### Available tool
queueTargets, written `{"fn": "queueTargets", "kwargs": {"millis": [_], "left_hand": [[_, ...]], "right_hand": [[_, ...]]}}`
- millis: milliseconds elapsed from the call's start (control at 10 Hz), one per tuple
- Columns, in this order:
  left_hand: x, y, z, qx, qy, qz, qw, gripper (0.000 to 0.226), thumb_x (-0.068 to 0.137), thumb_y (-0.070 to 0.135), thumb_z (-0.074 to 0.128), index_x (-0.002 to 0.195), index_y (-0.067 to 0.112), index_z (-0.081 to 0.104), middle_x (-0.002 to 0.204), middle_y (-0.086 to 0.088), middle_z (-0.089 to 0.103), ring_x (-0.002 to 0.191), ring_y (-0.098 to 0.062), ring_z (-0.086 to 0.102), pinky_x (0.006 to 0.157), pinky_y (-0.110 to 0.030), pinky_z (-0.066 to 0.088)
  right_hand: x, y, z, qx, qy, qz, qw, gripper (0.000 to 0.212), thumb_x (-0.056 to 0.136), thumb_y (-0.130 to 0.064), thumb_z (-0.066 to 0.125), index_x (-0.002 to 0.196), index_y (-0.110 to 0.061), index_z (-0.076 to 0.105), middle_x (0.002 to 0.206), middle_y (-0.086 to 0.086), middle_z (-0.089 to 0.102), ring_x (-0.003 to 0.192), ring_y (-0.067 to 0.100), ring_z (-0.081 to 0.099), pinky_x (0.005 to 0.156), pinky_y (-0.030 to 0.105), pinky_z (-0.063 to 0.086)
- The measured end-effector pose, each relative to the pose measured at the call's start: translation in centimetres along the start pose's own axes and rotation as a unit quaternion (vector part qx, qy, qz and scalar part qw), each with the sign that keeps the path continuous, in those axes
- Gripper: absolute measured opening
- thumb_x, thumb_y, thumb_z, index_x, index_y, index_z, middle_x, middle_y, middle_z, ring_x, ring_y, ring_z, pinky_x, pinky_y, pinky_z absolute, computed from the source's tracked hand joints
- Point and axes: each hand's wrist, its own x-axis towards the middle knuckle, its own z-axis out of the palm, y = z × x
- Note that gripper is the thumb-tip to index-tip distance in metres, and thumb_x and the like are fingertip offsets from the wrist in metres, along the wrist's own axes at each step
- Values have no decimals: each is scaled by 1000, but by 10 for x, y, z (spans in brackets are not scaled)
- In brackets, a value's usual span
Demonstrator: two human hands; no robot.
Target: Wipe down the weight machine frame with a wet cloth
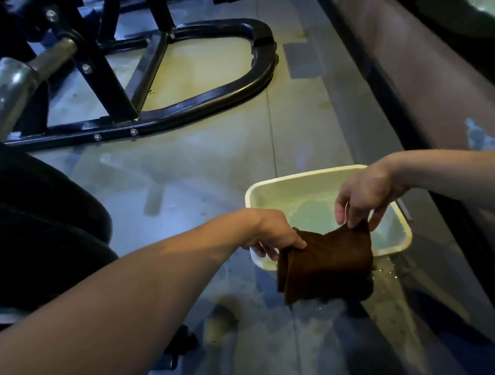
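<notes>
A dark brown cloth (326, 263) hangs folded over the near edge of a white basin (306, 178) that holds water and stands on the floor. My left hand (273, 231) pinches the cloth's top left corner. My right hand (364, 194) pinches its top right corner, so the cloth is stretched between both hands. The black tubular frame of the weight machine (195, 105) rests on the floor further away, upper left, apart from both hands.
Black weight plates (17, 202) bulge in at the left, close to my left forearm. A chrome bar sleeve (0, 92) sticks out above them. A low brown wall (437, 88) runs along the right. Wet patches mark the floor (192, 170) near the basin.
</notes>
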Motion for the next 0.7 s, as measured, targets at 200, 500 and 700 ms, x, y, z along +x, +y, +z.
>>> {"fn": "queueTargets", "kwargs": {"millis": [200,500,700], "left_hand": [[2,-2,9,218,99,58,969,48,99,48,62,125,7,59,121,-12,61,107,-30,61,85,-36,51],[-20,3,60,209,68,311,925,50,95,49,65,137,23,54,122,-3,63,109,-21,59,92,-36,50],[-9,47,19,177,74,184,964,58,97,58,60,139,19,59,133,-7,64,120,-29,59,100,-38,48]], "right_hand": [[15,2,8,-111,57,-21,992,11,101,-9,62,108,-15,68,100,3,66,87,14,60,66,23,52],[-21,-20,-31,-195,81,-11,977,19,100,-22,56,112,-16,70,102,-1,73,91,16,70,67,28,59],[-40,-25,-67,-156,130,-21,979,18,98,-25,59,109,-15,71,99,0,74,87,17,72,66,29,59]]}}
